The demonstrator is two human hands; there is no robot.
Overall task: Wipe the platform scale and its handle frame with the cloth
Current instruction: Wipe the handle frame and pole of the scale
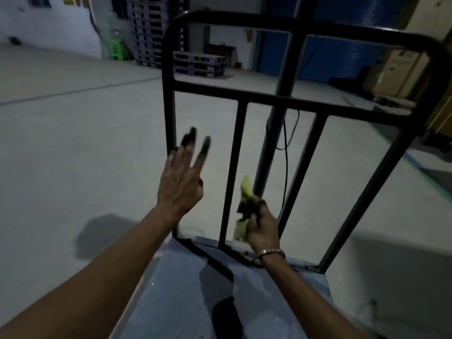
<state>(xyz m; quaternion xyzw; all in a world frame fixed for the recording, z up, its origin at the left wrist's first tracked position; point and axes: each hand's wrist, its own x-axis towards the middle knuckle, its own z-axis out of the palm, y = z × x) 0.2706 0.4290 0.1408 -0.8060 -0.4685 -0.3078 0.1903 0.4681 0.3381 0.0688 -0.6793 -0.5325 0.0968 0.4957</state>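
Two bare hands are reaching toward the black handle frame standing upright at the far end of the grey platform scale. The left hand is hovering with its dark-smudged fingers spread open and holding nothing, just beside the frame's left post. The right hand, wearing a metal bracelet, is gripping the crumpled yellow cloth with closed fingers, low between two inner bars of the frame.
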